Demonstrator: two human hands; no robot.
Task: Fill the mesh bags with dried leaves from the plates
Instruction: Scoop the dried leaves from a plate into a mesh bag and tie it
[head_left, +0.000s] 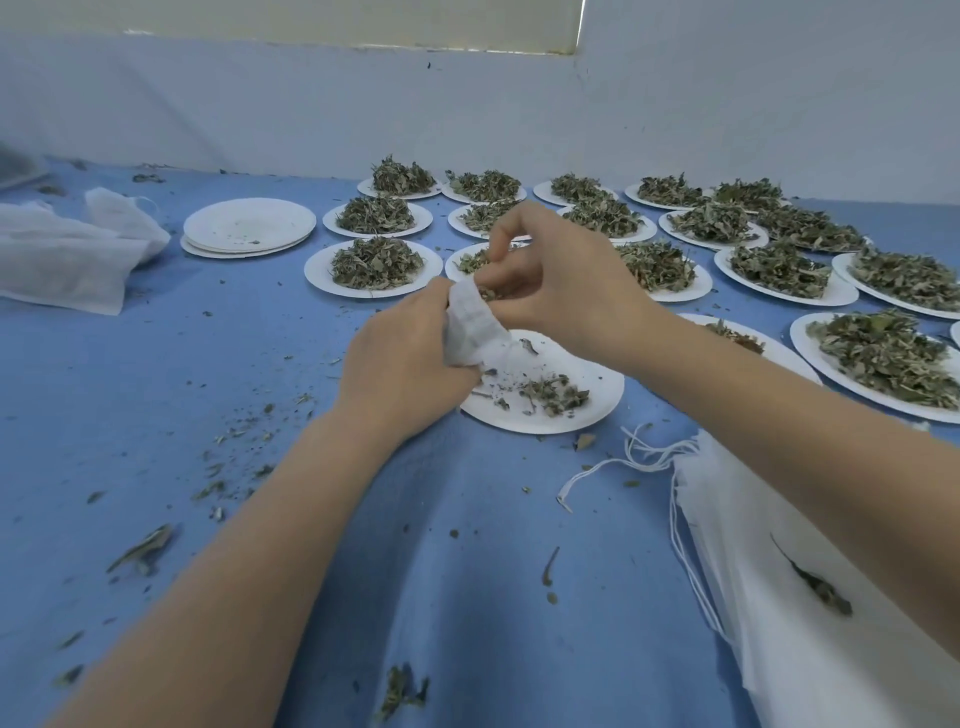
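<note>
My left hand (402, 358) grips a small white mesh bag (475, 330) upright above a white paper plate (582, 410). That plate holds only a few dried leaves and crumbs (553, 395). My right hand (550, 275) is at the bag's open mouth, its fingers pinching dried leaves there. Several more plates heaped with dried leaves (376, 262) fill the table's far middle and right side.
A stack of empty plates (249, 226) sits at the far left, beside filled white bags (67, 249). A pile of empty mesh bags with drawstrings (779, 545) lies near right. Loose leaf bits litter the blue cloth (156, 364). A wall stands behind.
</note>
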